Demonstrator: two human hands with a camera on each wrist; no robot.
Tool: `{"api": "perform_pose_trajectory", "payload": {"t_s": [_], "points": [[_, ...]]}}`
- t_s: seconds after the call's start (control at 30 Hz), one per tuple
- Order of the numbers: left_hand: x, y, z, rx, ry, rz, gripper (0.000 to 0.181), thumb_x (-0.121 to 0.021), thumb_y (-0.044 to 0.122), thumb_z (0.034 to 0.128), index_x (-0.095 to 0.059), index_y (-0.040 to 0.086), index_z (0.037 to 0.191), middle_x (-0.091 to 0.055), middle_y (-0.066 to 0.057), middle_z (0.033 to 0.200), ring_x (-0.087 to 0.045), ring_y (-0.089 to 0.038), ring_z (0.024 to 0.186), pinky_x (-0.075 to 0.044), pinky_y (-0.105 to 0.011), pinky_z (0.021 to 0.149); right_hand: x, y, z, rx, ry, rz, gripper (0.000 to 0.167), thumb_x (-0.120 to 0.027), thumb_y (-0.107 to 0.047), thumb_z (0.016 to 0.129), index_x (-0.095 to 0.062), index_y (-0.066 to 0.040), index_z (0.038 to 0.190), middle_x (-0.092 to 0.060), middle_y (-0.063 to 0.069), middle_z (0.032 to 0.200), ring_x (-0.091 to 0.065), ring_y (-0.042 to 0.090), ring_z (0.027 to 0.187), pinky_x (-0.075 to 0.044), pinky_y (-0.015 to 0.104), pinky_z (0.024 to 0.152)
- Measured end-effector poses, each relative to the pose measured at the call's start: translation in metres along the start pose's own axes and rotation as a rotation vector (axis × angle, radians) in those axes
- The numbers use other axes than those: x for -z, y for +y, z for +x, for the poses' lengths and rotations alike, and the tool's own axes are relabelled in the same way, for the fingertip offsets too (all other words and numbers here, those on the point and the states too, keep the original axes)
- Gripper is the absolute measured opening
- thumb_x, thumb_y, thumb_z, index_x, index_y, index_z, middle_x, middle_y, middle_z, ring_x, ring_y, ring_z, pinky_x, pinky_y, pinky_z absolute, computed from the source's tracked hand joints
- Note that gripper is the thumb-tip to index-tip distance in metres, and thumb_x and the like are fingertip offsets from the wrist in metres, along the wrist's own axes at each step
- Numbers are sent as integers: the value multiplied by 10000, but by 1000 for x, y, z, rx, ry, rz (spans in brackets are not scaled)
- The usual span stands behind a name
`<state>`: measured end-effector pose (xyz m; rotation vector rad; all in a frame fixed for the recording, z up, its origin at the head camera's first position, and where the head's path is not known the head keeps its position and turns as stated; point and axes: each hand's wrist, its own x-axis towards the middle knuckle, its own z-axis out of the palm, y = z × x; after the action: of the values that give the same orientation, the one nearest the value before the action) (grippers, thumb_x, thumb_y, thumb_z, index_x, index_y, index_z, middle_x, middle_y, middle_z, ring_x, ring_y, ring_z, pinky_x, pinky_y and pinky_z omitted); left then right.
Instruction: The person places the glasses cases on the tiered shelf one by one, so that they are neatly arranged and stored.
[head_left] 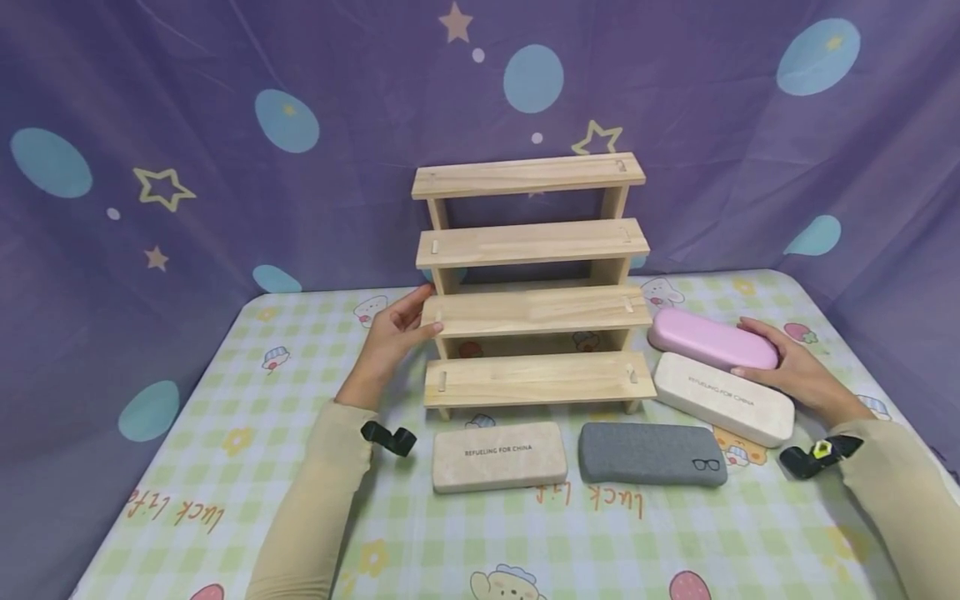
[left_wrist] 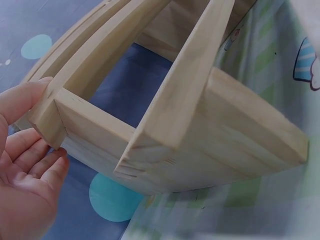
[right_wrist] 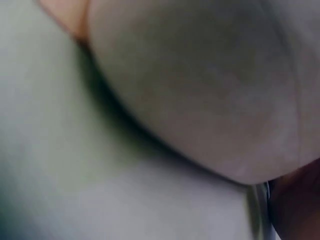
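A four-tier wooden shelf (head_left: 536, 312) stands at the middle back. My left hand (head_left: 392, 335) grips the left end of its second board from the bottom, thumb on top and fingers behind; the left wrist view shows the hand (left_wrist: 30, 165) at the board's end (left_wrist: 47, 120). At the right, my right hand (head_left: 806, 371) holds the right end of a pink case (head_left: 712, 337), thumb on the near side. In front of the pink case lies a cream case (head_left: 723, 398) with lettering, which fills much of the right wrist view, blurred.
A second cream case (head_left: 500, 457) and a grey case (head_left: 651, 454) with a glasses print lie in front of the shelf. A green checked cloth (head_left: 247, 450) covers the table. Behind hangs a purple curtain (head_left: 360, 208) with stars and dots.
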<state>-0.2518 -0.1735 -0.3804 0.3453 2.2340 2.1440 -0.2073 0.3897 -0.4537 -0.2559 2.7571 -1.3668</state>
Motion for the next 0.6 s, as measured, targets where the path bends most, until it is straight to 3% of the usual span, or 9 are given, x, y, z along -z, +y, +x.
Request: {"api": "perform_pose_trajectory", "payload": {"t_s": [0.13, 0.37, 0.6], "points": [[-1, -1, 0, -7, 3, -19, 646, -642, -55, 840, -360, -31, 1421, -374, -152, 1472, -354, -219, 1359, -283, -276, 1125, 1, 1, 0, -23, 1, -46, 819, -711, -201, 847, -230, -131, 1507, -310, 246, 1438, -325, -121, 1045, -264, -1, 774], [-1, -2, 0, -12, 8, -42, 642, -632, -79, 839, -359, -37, 1418, -373, -154, 1471, -355, -225, 1358, -296, -253, 1114, 0, 0, -1, -48, -3, -59, 828, -715, -227, 844, -227, -179, 1512, -304, 245, 1445, -323, -83, 1073, -263, 30, 786], [0, -3, 1, -13, 4, -40, 645, -637, -69, 840, -361, -25, 1422, -369, -135, 1477, -349, -217, 1362, -298, -242, 1109, 0, -5, -1, -82, -4, -108, 855, -728, -300, 829, -226, -185, 1512, -310, 234, 1462, -348, 215, 1206, -288, 191, 861]]}}
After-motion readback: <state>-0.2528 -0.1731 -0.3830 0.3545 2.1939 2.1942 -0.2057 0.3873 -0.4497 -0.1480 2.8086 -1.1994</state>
